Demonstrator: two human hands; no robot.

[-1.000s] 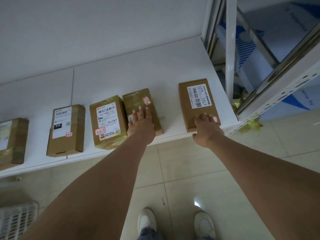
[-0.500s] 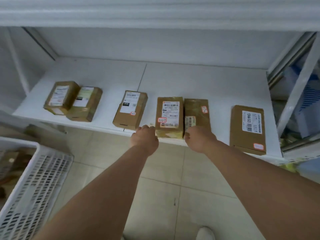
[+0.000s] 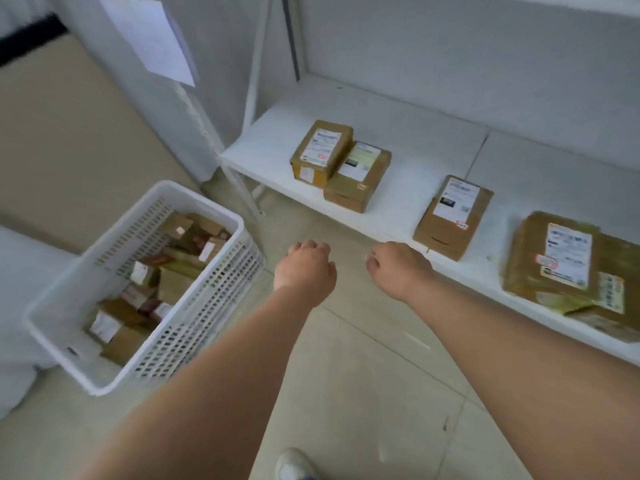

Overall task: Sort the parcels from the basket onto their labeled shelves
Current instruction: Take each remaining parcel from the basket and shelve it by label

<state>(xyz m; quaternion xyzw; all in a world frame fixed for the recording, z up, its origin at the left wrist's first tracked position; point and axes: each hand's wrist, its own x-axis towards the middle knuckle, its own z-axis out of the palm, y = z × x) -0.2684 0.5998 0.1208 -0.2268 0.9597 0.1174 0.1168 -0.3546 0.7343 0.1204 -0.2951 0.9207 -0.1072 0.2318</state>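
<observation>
Both hands empty: left hand [image 3: 304,268] and right hand [image 3: 398,270] loosely curled, hovering between basket [image 3: 204,299] at left and shelf [image 3: 388,216] at right. Parcels [image 3: 156,271] heaped in the basket. Risk I see: blur smears their labels, inviting mis-shelving. Far-right shelf parcel [image 3: 568,268] cut off.

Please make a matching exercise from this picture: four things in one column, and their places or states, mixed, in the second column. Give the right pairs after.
Things:
1. basket
2. sheet of paper
3. left hand
4. parcel with the black mark on its label

Places or states:
A. lies alone on the white shelf
B. stands on the floor, full of parcels
C. hangs on the pillar, above the basket
D. holds nothing, fingers curled, over the floor

Pairs: 1-B, 2-C, 3-D, 4-A
</observation>
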